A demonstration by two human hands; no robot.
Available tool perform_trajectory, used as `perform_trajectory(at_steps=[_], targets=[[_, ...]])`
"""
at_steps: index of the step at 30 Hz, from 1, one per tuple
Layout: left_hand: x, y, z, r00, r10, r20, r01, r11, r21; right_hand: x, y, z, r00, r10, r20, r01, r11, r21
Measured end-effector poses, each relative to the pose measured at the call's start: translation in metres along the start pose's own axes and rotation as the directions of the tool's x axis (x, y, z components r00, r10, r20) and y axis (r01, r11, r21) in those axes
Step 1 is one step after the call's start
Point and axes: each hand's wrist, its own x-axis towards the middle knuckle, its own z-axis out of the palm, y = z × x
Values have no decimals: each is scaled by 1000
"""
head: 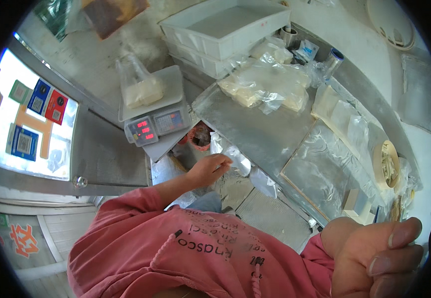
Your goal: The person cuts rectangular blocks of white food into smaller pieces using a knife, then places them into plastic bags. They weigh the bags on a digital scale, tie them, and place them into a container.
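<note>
My left hand (211, 169) hangs in front of the worktable's near edge, fingers loosely bent, with nothing seen in it. Close to the camera at the lower right is my right hand (379, 257), its fingers curled; whether it holds something is hidden. Beyond my left hand a digital scale (157, 124) has red digits lit, and a clear plastic bag of pale contents (144, 91) rests on its pan (172, 80). Larger plastic bags of pale contents (271, 83) lie at the back of the grey worktable (252, 121).
Stacked white plastic crates (219, 41) stand behind the table. A red container (200, 137) sits below the scale. At right are a round container of pale strips (388, 164), a small box (357, 203) and a cloth-like sheet (344, 119). A window with printed code cards (24, 143) is at left.
</note>
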Motion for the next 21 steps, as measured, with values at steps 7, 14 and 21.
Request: perform_trajectory(at_steps=[7, 14, 21], targets=[[196, -56, 22, 970, 90, 228, -190, 862, 470, -16, 75, -3, 968, 209, 141, -165, 948, -273], [336, -112, 41, 902, 413, 125, -303, 402, 864, -152, 237, 34, 427, 879, 212, -755, 475, -451], [356, -34, -22, 930, 366, 13, -354, 887, 296, -250, 278, -3, 160, 987, -3, -884, 142, -445]])
